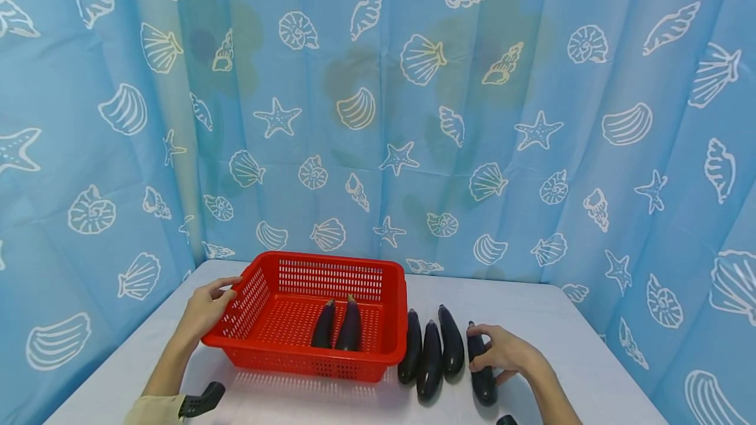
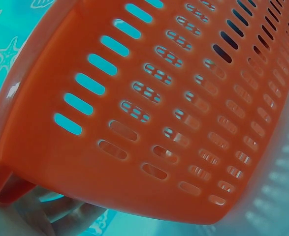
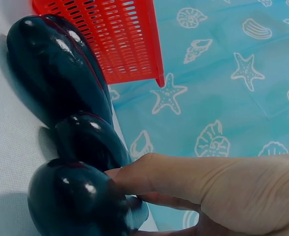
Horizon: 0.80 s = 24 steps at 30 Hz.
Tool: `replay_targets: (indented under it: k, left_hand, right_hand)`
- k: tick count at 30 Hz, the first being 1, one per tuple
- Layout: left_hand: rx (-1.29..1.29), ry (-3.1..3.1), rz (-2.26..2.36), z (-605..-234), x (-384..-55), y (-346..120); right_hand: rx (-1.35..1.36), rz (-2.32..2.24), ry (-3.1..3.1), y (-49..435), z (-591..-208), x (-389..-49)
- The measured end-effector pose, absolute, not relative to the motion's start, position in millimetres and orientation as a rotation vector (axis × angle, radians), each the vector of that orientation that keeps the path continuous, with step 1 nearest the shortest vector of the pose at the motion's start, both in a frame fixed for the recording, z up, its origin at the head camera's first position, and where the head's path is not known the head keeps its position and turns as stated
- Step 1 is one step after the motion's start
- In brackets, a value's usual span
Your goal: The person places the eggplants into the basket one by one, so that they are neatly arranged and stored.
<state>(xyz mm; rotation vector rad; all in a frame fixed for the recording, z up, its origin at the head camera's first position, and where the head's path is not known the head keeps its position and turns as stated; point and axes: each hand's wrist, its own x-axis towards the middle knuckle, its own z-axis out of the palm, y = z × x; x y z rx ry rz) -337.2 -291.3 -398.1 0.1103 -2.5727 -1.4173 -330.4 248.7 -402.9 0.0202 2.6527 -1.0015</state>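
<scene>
A red plastic basket (image 1: 307, 357) with slotted walls stands on the table, two dark eggplants (image 1: 350, 326) lying inside it. At the basket's left end, my left hand (image 1: 207, 307) grips the rim; in the left wrist view its fingers (image 2: 65, 214) show partly behind the basket wall. My right hand (image 1: 504, 351) holds another eggplant (image 1: 485, 385) between thumb and fingers, right of the basket. Between that hand and the basket, three more eggplants (image 1: 430, 359) lie side by side. In the right wrist view the held eggplant (image 3: 75, 196) is nearest the camera.
A white cloth (image 1: 531, 297) covers the table. Behind and on both sides hangs a blue curtain (image 1: 378, 202) printed with shells and starfish. A black strap piece (image 1: 203, 400) sits at the left wrist, beside a pale sleeve (image 1: 152, 410).
</scene>
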Motion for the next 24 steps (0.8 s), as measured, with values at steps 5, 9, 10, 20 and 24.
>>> replay_targets:
  k: [5,9,10,20,24]
  left_hand:
    - [0.115,-2.575,-1.416,-398.3,-337.1,-291.2]
    - [0.111,-2.574,-1.418,-398.2,-337.6,-291.5]
    - [0.111,-2.574,-1.418,-398.2,-337.7,-291.5]
    - [0.110,-2.577,-1.404,-398.1,-337.9,-291.6]
    - [0.113,-2.580,-1.402,-398.2,-338.5,-292.3]
  right_hand:
    - [0.024,-1.001,2.652,249.4,-402.7,-331.3]
    - [0.027,-1.015,2.649,250.2,-402.5,-332.4]
    - [0.028,-1.016,2.651,250.3,-402.3,-332.7]
    - [0.032,-1.038,2.639,252.3,-403.0,-336.1]
    - [0.031,-1.036,2.637,252.4,-402.8,-336.6]
